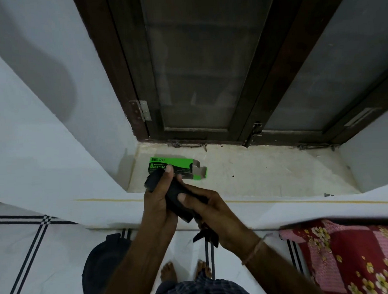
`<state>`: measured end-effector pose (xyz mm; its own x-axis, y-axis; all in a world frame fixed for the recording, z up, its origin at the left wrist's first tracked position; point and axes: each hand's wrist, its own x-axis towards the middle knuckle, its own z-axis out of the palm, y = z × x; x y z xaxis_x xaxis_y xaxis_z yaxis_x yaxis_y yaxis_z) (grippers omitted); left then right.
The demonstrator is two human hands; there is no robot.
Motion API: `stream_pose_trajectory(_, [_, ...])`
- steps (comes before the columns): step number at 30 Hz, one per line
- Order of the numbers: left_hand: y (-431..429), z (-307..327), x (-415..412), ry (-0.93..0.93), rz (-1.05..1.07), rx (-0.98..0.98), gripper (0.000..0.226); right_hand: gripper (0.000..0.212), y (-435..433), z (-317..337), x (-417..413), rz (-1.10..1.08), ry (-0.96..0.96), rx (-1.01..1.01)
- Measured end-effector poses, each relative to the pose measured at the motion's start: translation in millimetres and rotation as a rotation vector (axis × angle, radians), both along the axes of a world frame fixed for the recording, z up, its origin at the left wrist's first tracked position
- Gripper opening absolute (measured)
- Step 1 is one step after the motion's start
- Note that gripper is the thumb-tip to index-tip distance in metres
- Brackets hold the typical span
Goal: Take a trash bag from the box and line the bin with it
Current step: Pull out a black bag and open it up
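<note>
Down by the bare feet (168, 273), a dark bin (104, 262) is sitting on the floor. Above it, both hands, left (156, 199) and right (216, 214), are closing around a folded black trash bag (180, 205). Beyond, the green box (178, 167) is lying open-ended on the window ledge (267, 172).

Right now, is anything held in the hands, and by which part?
Yes. Both hands hold a black folded trash bag. The left hand grips its upper end, and the right hand grips its middle and lower part.

Bare arms, thread band (253, 251) on right wrist, dark checked garment (201, 290), bare feet (168, 271)
</note>
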<state>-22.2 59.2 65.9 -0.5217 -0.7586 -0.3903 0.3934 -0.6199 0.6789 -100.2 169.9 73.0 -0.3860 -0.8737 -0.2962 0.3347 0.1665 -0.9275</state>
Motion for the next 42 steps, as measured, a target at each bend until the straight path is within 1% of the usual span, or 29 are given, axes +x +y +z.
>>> stream_pose_trajectory(2, [-7.4, -0.4, 1.5, 0.061, -0.031, -0.036, 0.059, 0.027, -4.7, 3.9, -0.5, -0.012, -0.198, 0.058])
stream_pose_trajectory(3, [-10.1, 0.0, 3.5, 0.07, -0.036, -0.036, 0.053, 0.027, -7.5, 6.7, 2.6, -0.036, -0.273, 0.1])
stream_pose_trajectory(4, [-10.7, 0.8, 4.8, 0.048, -0.036, -0.036, 0.043, 0.028, -8.1, 7.9, 5.7, -0.056, -0.308, 0.122])
stream_pose_trajectory(5, [-10.1, 3.4, 5.6, -0.007, -0.048, -0.051, 0.037, 0.03, -8.3, 6.8, 10.3, -0.061, -0.283, 0.116])
stream_pose_trajectory(6, [-8.5, 4.7, 5.3, -0.085, -0.069, -0.083, 0.036, 0.032, -7.5, 7.3, 15.5, -0.053, -0.23, 0.088])
stream_pose_trajectory(8, [-6.6, 1.8, 3.2, -0.188, -0.103, -0.137, 0.043, 0.034, -3.8, 4.8, 22.4, -0.092, -0.16, 0.024])
stream_pose_trajectory(10, [-7.9, -1.3, 1.3, -0.188, -0.16, -0.163, 0.052, 0.029, 0.0, -1.6, 18.5, -0.203, -0.128, 0.031])
stream_pose_trajectory(11, [-11.5, -3.3, 0.6, -0.216, -0.205, -0.208, 0.062, 0.027, 2.2, -6.0, 13.2, -0.265, -0.114, 0.04])
stream_pose_trajectory(12, [-16.9, -8.1, 0.7, -0.277, -0.247, -0.306, 0.069, 0.026, 5.4, -9.4, 6.5, -0.321, -0.099, 0.052])
stream_pose_trajectory(13, [-24.4, -15.7, -0.1, -0.372, -0.271, -0.466, 0.068, 0.025, 10.5, -13.7, -2.3, -0.375, -0.092, 0.064])
stream_pose_trajectory(15, [-46.2, -32.5, -2.5, -0.626, -0.262, -0.942, 0.055, 0.024, 19.9, -21.3, -22.7, -0.47, -0.095, 0.082])
stream_pose_trajectory(17, [-68.2, -51.7, -11.4, -0.845, -0.347, -1.41, 0.053, 0.024, 25.0, -30.6, -42.2, -0.511, -0.096, 0.101])
stream_pose_trajectory(18, [-74.8, -61.4, -17.9, -0.939, -0.441, -1.578, 0.056, 0.022, 25.6, -34.8, -50.4, -0.519, -0.101, 0.112])
stream_pose_trajectory(19, [-77.8, -68.0, -24.5, -1.015, -0.559, -1.685, 0.062, 0.02, 24.7, -39.2, -58.8, -0.52, -0.111, 0.126])
stream_pose_trajectory(20, [-78.5, -71.8, -31.6, -1.071, -0.682, -1.734, 0.069, 0.019, 23.4, -44.5, -66.5, -0.515, -0.117, 0.139])
stream_pose_trajectory(21, [-78.2, -74.1, -37.3, -1.11, -0.776, -1.76, 0.076, 0.018, 21.6, -49.3, -71.4, -0.506, -0.111, 0.158])
stream_pose_trajectory(22, [-78.0, -74.8, -43.2, -1.143, -0.824, -1.778, 0.082, 0.018, 19.4, -53.8, -76.5, -0.491, -0.104, 0.181])
stream_pose_trajectory(23, [-79.3, -73.7, -47.8, -1.167, -0.834, -1.787, 0.084, 0.019, 17.0, -56.6, -79.7, -0.477, -0.098, 0.201])
stream_pose_trajectory(25, [-82.9, -68.1, -55.6, -1.184, -0.823, -1.774, 0.08, 0.021, 14.2, -60.9, -87.2, -0.461, -0.106, 0.225])
stream_pose_trajectory(28, [-87.0, -61.8, -58.4, -1.124, -0.817, -1.733, 0.076, 0.022, 10.7, -62.5, -97.5, -0.459, -0.083, 0.219])
stream_pose_trajectory(32, [-85.0, -58.7, -56.5, -1.055, -0.761, -1.71, 0.083, 0.022, 9.8, -63.5, -111.1, -0.43, -0.011, 0.195])
stream_pose_trajectory(36, [-79.7, -57.8, -56.1, -1.012, -0.706, -1.706, 0.088, 0.021, 6.4, -58.0, -119.7, -0.372, 0.009, 0.141])
stream_pose_trajectory(40, [-78.4, -52.4, -56.3, -0.974, -0.683, -1.615, 0.083, 0.025, 11.1, -56.8, -126.8, -0.189, 0.178, 0.199])
stream_pose_trajectory(42, [-79.0, -50.8, -55.1, -0.932, -0.706, -1.576, 0.082, 0.029, 15.0, -58.5, -133.0, -0.145, 0.236, 0.214])
